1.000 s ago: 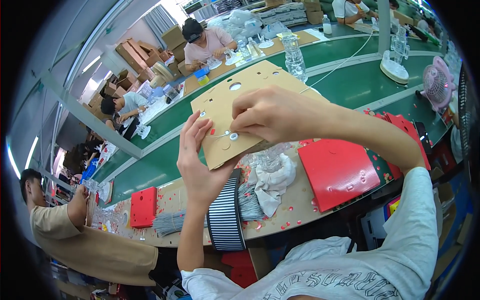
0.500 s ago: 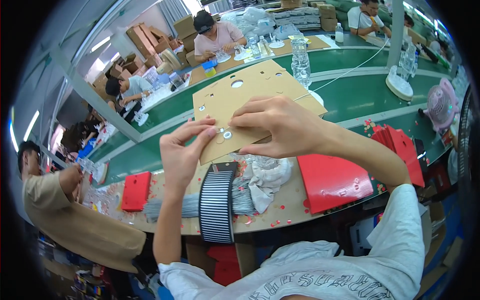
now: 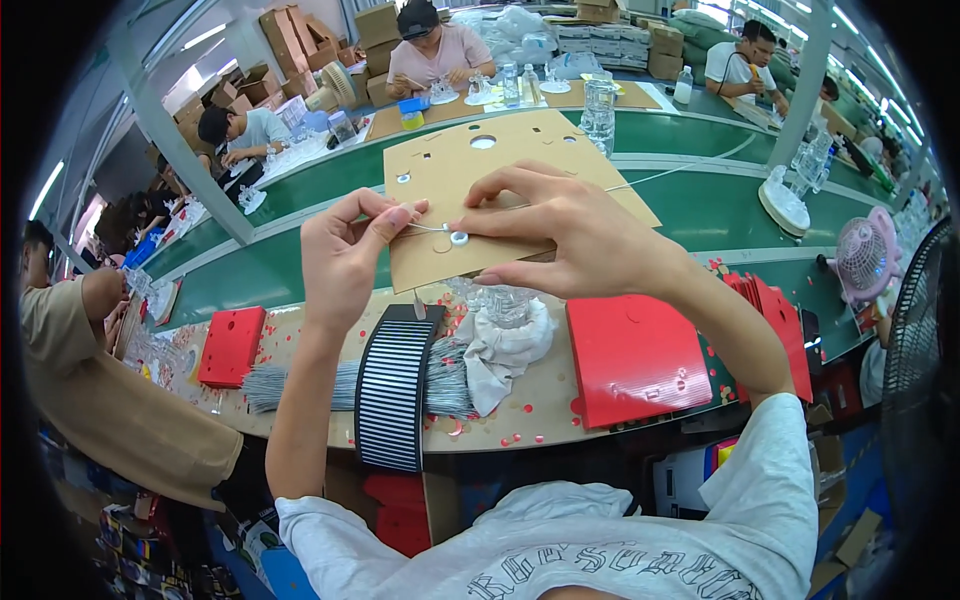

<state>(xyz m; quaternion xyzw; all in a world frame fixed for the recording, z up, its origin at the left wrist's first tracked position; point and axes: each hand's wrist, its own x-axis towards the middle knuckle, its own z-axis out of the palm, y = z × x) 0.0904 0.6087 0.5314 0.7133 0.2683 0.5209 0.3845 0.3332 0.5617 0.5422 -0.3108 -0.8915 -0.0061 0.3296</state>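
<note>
My left hand [image 3: 345, 255] pinches one end of a thin white tie [image 3: 432, 229] that runs across to a small white ring [image 3: 459, 238] on a brown cardboard sheet [image 3: 470, 170] with round holes. My right hand [image 3: 560, 235] grips that sheet from its right side, thumb beneath and fingers on top, and holds it raised above the bench. Just below the sheet, a clear glass piece [image 3: 500, 300] sits on a white cloth [image 3: 500, 350].
A black-and-white striped band [image 3: 392, 390] wraps a bundle of grey ties [image 3: 300, 385]. Red cards [image 3: 635, 360] lie right, another red card [image 3: 230, 345] left. A green conveyor [image 3: 690, 205] runs behind, with a water bottle [image 3: 598, 110] and pink fan [image 3: 865, 255]. Other people work around.
The cardboard sheet has stayed raised in my right hand. My left hand has gone from an open palm against the sheet to a pinch on the white tie, drawing it out leftward.
</note>
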